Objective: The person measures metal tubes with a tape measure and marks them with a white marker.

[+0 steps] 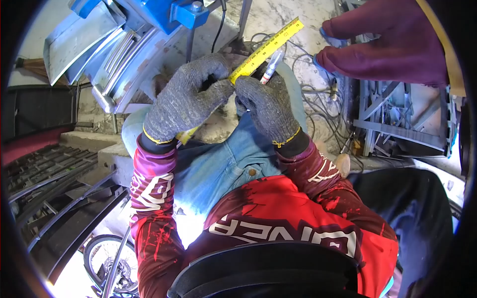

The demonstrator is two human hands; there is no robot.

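Note:
A yellow measuring tape (268, 49) runs from between my hands up and to the right, above the floor. My left hand (186, 99), in a grey knit glove, pinches the tape near its lower end; more yellow shows below that palm. Closed beside it, my right hand (266, 102), gloved alike, touches the tape and also holds a white marker (272, 67), which points up and right. The fingertips of both hands nearly meet over my lap.
A blue machine (169, 15) and metal sheets (84, 49) stand at upper left. Cables (323, 99) lie on the floor at right, by a metal frame (402, 114). A co-worker's maroon-clad legs (387, 44) are at upper right. Metal bars (64, 198) and a wheel (112, 260) are at left.

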